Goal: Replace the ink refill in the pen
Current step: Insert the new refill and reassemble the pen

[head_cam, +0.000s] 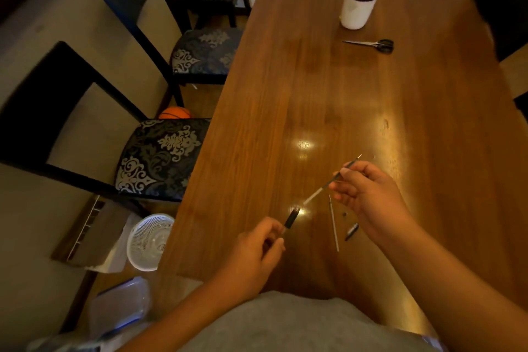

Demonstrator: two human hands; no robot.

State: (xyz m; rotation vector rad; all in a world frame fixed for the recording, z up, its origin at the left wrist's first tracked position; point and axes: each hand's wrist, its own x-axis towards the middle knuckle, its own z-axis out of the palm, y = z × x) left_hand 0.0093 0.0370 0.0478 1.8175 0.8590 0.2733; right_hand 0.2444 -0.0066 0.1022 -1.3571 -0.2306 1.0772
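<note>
My left hand (257, 251) grips the dark pen barrel (291, 218), whose open end points up and to the right. My right hand (368, 194) pinches a thin ink refill (331, 180) between thumb and fingers; its metal tip points away from me and its pale rear end hangs a short gap from the barrel's mouth. A second refill (333, 223) lies on the wooden table (285, 80) just below my right hand. Beside it lie a small dark pen tip piece (352, 231) and a tiny spring-like part (345, 213).
Black-handled scissors (374, 44) and a white cup with a dark rim (358, 0) stand farther along the table. Two patterned chairs (163, 157) line the table's left side. A white basket (150, 241) and an orange ball (175, 113) sit on the floor.
</note>
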